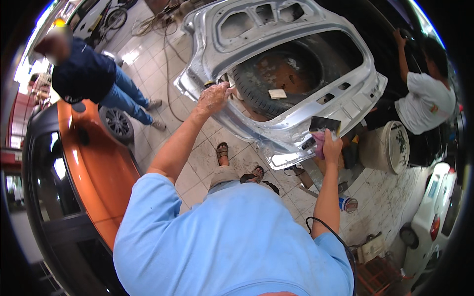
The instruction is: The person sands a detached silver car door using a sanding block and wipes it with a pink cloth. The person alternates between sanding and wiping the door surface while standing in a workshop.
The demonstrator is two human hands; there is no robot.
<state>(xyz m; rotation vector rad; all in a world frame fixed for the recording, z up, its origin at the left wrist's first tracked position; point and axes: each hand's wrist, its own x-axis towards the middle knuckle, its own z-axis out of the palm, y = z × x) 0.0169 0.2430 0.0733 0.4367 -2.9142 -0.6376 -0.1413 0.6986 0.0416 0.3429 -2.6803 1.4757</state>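
Observation:
A silver-grey car tailgate panel [291, 129] with a large window opening lies in front of me, resting over a tyre [256, 93]. My left hand [215, 98] is closed at its left edge, beside a small dark and yellow thing [210, 84] that the fingers mostly hide. At the lower right of the panel, my right hand [332, 147] grips a pink cloth [319, 148]. A dark flat sheet [325, 124] lies against the panel just beyond those fingers. Inside the window opening sits a small pale block [277, 93].
An orange car [98, 172] stands to the left, near a person in dark blue [81, 74]. On the right, a person in a white shirt [424, 101] works beside a large off-white bucket [390, 148]. A can [349, 204] lies on the tiles; a hose [168, 79] trails beyond.

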